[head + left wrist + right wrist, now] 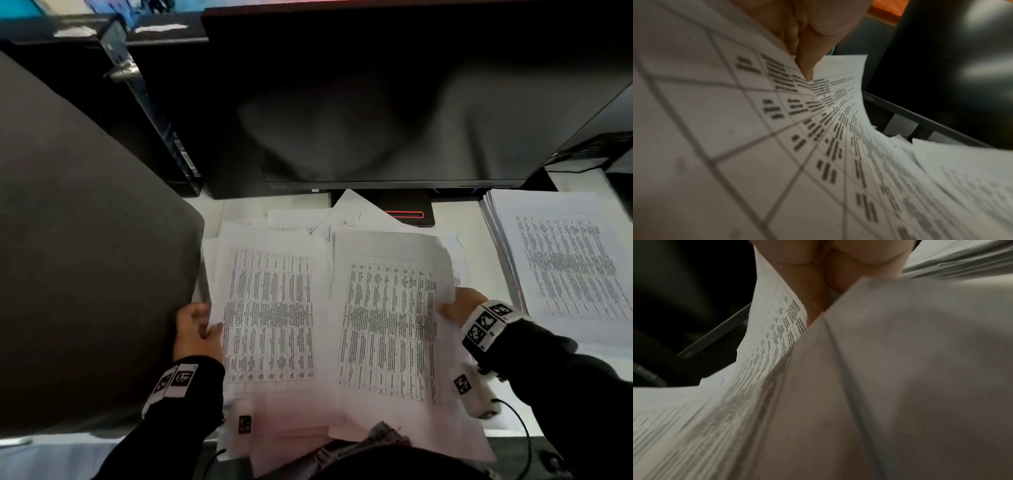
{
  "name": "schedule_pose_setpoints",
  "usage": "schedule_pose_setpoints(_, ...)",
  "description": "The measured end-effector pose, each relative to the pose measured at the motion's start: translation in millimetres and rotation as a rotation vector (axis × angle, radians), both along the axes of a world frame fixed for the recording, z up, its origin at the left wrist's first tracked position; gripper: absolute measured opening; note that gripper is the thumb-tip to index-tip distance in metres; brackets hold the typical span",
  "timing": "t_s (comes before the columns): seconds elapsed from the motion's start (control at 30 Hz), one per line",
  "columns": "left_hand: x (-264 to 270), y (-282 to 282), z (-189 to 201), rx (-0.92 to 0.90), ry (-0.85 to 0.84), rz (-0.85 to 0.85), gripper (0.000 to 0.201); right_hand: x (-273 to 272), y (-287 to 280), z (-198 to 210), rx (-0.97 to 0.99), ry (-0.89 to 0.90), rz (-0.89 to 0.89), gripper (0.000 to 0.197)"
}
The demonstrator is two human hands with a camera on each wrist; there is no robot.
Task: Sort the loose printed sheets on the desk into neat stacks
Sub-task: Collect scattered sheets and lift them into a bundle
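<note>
Dark sleeves, lower frame of the head view, each wrist banded with black-and-white marker tags.

Left hand (197, 334): at the left edge of a printed sheet (270, 318) bearing a ruled table; fingers curled round the edge, thumb on the printed face. In the left wrist view the fingers (807, 53) press into the curved page (756, 129), which bends up and away.

Right hand (460, 306): pinching the right edge of a second printed sheet (388, 329), same ruled-table layout. In the right wrist view the fingers (818, 288) sit between the page (777, 331) and a blank-backed leaf in front of it.

Both held sheets: side by side, inner edges meeting or overlapping, raised over a loose heap of paper (308, 219) that spreads across the white counter (479, 240) in front of the person. Heap sheets lie at mixed angles, one corner pointing up toward the monitor base.

Squared stack (568, 260): right side of the counter, apart from the heap, printed text on top, edges roughly aligned.

Monitor (394, 102): dark screen, behind the heap, on a black stand (404, 209) with a red-lit slot.

Grey chair back (85, 240): fills the left of the head view, just beside the left hand.
</note>
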State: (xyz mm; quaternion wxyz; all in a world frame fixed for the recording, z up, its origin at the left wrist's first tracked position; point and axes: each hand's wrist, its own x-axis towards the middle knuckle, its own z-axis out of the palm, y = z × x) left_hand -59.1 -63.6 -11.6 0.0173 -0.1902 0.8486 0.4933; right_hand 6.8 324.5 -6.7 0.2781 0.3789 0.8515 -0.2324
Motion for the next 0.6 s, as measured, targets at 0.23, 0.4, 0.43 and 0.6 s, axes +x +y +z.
schedule_pose_setpoints(0.23, -10, 6, 2, -0.056, -0.259, -0.135, 0.027, 4, 1, 1, -0.004, 0.077, -0.086, 0.010)
schedule_pose_setpoints(0.4, -13, 6, -12, -0.203, -0.391, -0.292, 0.030, 13, 18, -3, 0.024, 0.000, -0.102, 0.032)
schedule_pose_setpoints(0.43, -11, 12, -12, -0.232, -0.383, -0.324, 0.035, 14, 18, -4, 0.011, -0.005, -0.112, 0.034)
schedule_pose_setpoints(0.6, 6, 45, -11, -0.269, -0.342, -0.484, 0.025, 21, 8, -12, 0.021, 0.030, -0.129, 0.031)
